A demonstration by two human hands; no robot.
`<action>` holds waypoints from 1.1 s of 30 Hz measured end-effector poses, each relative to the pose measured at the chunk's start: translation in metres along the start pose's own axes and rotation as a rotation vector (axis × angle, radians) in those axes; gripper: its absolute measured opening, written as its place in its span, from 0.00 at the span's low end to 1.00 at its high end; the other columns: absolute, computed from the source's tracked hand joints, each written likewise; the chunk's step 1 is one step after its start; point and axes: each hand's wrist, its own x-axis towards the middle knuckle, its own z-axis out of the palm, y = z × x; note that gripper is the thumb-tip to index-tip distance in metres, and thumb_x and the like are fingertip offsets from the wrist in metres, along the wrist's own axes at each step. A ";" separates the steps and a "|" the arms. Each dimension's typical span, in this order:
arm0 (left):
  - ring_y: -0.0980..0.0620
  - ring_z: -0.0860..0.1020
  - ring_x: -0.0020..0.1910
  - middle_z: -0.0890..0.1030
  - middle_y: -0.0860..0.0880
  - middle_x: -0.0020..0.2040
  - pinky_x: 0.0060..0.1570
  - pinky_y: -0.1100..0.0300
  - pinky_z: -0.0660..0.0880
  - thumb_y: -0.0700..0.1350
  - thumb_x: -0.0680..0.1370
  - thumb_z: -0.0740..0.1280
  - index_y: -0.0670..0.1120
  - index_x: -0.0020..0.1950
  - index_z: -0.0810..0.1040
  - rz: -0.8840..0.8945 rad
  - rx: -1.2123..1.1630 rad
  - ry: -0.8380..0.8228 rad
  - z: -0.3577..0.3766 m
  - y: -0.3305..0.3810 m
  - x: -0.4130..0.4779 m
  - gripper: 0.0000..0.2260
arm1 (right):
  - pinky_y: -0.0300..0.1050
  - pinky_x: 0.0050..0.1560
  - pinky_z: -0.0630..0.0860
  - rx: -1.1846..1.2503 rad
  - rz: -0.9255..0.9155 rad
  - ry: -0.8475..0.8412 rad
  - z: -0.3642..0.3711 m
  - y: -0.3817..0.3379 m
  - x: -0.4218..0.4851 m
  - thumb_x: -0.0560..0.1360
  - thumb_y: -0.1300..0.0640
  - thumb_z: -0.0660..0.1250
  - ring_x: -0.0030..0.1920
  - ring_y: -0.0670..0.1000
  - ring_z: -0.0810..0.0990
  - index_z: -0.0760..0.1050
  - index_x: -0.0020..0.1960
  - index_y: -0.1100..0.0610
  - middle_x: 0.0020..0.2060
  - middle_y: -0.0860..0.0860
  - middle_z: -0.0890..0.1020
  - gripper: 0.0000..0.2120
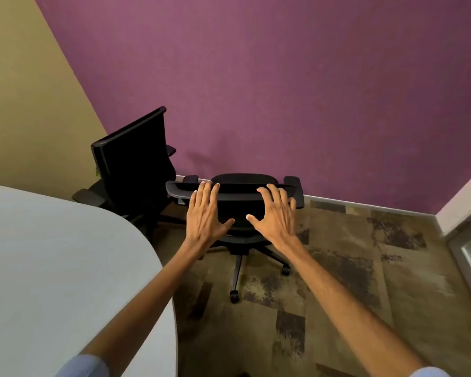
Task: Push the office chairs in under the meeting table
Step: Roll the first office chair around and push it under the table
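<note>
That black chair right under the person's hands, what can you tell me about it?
The near chair is a black office chair seen from behind and above, standing on the patterned carpet near the purple wall, clear of the white table. It has a curved backrest that looks like mesh in a plastic frame, two padded armrests, and a star base with castors. The left hand and right hand lie spread, fingers open, over its backrest top.

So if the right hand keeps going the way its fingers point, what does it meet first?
The top edge of the near chair's backrest, which the right hand seems to hover over or touch already; beyond lies the purple wall. Depth is unclear.
</note>
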 end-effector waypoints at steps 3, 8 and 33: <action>0.42 0.60 0.76 0.65 0.40 0.75 0.75 0.48 0.54 0.66 0.66 0.71 0.41 0.76 0.59 -0.022 -0.019 -0.081 0.011 -0.009 0.025 0.48 | 0.56 0.68 0.63 -0.030 -0.025 -0.116 0.019 -0.001 0.024 0.66 0.37 0.72 0.68 0.56 0.67 0.68 0.68 0.52 0.67 0.53 0.72 0.36; 0.46 0.76 0.54 0.77 0.47 0.53 0.57 0.52 0.71 0.63 0.66 0.73 0.46 0.59 0.73 -0.017 -0.035 -0.178 0.029 -0.036 0.050 0.29 | 0.51 0.60 0.68 -0.099 -0.057 -0.210 0.045 0.001 0.053 0.68 0.37 0.71 0.53 0.55 0.77 0.74 0.59 0.55 0.50 0.53 0.81 0.28; 0.40 0.79 0.36 0.81 0.44 0.34 0.35 0.57 0.65 0.45 0.65 0.68 0.41 0.38 0.80 -0.334 0.110 -0.362 0.038 0.043 0.058 0.08 | 0.40 0.27 0.62 -0.206 -0.249 -0.340 0.041 0.090 0.088 0.62 0.53 0.68 0.25 0.54 0.76 0.78 0.30 0.54 0.21 0.49 0.67 0.05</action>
